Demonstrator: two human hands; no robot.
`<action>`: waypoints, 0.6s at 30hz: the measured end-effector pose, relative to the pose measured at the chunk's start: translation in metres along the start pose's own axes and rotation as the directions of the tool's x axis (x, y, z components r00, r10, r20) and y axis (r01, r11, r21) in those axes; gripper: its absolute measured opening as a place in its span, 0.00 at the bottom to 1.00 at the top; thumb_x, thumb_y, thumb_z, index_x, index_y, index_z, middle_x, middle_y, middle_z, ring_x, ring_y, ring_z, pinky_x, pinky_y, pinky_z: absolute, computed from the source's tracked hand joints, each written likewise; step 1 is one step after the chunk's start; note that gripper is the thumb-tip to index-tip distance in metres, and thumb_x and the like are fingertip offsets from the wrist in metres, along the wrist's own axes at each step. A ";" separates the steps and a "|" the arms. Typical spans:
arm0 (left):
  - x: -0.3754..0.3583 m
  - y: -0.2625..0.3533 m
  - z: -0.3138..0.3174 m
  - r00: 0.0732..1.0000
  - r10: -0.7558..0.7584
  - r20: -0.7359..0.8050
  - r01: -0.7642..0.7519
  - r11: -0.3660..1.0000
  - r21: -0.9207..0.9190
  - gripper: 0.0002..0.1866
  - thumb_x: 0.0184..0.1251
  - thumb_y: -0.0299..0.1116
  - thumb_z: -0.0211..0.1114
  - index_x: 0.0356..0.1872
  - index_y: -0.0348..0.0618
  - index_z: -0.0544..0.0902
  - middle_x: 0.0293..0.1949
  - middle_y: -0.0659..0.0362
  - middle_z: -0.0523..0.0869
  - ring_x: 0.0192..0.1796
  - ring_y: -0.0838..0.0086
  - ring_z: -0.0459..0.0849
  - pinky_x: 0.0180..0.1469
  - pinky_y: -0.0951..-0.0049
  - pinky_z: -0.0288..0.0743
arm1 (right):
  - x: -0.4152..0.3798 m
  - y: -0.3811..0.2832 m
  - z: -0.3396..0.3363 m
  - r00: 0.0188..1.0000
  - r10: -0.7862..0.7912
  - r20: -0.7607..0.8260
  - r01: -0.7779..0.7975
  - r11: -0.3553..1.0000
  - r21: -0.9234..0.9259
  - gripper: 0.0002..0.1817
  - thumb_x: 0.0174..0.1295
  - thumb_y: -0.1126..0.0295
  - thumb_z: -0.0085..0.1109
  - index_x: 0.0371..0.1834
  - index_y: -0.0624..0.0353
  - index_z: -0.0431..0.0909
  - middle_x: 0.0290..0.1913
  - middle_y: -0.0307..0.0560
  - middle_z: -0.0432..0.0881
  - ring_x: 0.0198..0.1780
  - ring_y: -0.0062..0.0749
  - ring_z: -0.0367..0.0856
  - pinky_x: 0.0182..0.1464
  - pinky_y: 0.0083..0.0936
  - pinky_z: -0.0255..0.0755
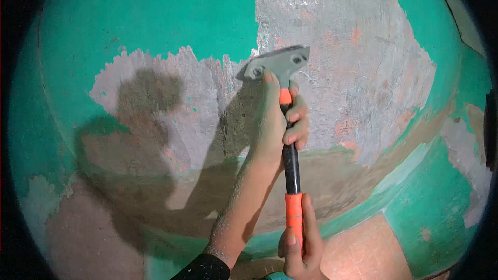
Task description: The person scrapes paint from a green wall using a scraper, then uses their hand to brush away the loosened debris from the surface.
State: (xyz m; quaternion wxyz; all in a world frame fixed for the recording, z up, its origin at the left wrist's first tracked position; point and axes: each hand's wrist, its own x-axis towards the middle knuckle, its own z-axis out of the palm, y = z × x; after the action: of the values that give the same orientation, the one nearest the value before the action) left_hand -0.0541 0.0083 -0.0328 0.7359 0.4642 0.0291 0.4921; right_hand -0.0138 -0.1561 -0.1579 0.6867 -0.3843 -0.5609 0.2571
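Note:
A long-handled scraper (292,168) with a grey metal head, two bolts and a black and orange handle stands nearly upright before the wall. My left hand (275,119) is closed round the upper handle, its thumb pressed against the base of the head. Lower down, the fingers of my right hand (303,251) wrap the orange grip. The scraper's blade overlaps the bare grey patch (342,62), close to the corner where the green paint (171,15) stops. Pale dust specks my left forearm.
A brown band (238,192) runs along the wall's lower part. Tan tiles (363,249) show at the bottom right, and green paint with another stripped patch (469,161) is at the right. My shadow (150,103) falls on the wall to the left.

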 end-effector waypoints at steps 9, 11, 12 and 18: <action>0.001 0.004 0.001 0.999 0.036 0.009 -0.036 0.999 0.024 0.28 0.68 0.68 0.39 0.35 0.52 0.67 0.17 0.71 0.62 0.10 0.85 0.57 0.13 0.79 0.58 | 0.002 -0.001 0.001 0.999 -0.043 -0.003 0.043 0.999 0.013 0.33 0.70 0.65 0.44 0.73 0.70 0.46 0.24 0.35 0.70 0.21 0.14 0.64 0.25 0.13 0.59; 0.001 0.002 0.001 1.000 0.014 0.008 -0.014 1.000 0.007 0.29 0.68 0.68 0.39 0.36 0.51 0.67 0.17 0.71 0.62 0.09 0.85 0.57 0.13 0.79 0.58 | 0.009 -0.001 0.001 0.982 -0.188 0.011 0.188 0.982 -0.023 0.31 0.72 0.66 0.44 0.74 0.67 0.49 0.29 0.34 0.71 0.24 0.14 0.63 0.27 0.13 0.60; 0.002 0.004 0.002 1.000 0.027 0.012 -0.028 1.000 0.009 0.29 0.68 0.68 0.39 0.36 0.51 0.67 0.17 0.70 0.62 0.10 0.85 0.57 0.13 0.79 0.58 | 0.013 0.001 0.004 0.971 -0.239 -0.002 0.239 0.968 -0.071 0.31 0.72 0.66 0.44 0.74 0.67 0.49 0.29 0.34 0.71 0.24 0.14 0.63 0.27 0.13 0.59; 0.000 0.002 0.002 1.000 0.004 0.019 -0.004 1.000 0.008 0.29 0.68 0.68 0.38 0.36 0.51 0.67 0.17 0.70 0.63 0.10 0.85 0.57 0.13 0.79 0.59 | 0.005 -0.003 -0.001 0.997 -0.074 0.022 0.074 0.997 -0.036 0.33 0.69 0.70 0.44 0.73 0.70 0.45 0.36 0.42 0.76 0.26 0.13 0.67 0.29 0.13 0.63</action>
State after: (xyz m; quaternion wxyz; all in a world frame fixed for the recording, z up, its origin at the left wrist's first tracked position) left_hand -0.0547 0.0071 -0.0300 0.7332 0.4718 0.0231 0.4892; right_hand -0.0120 -0.1544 -0.1524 0.6828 -0.3730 -0.5865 0.2252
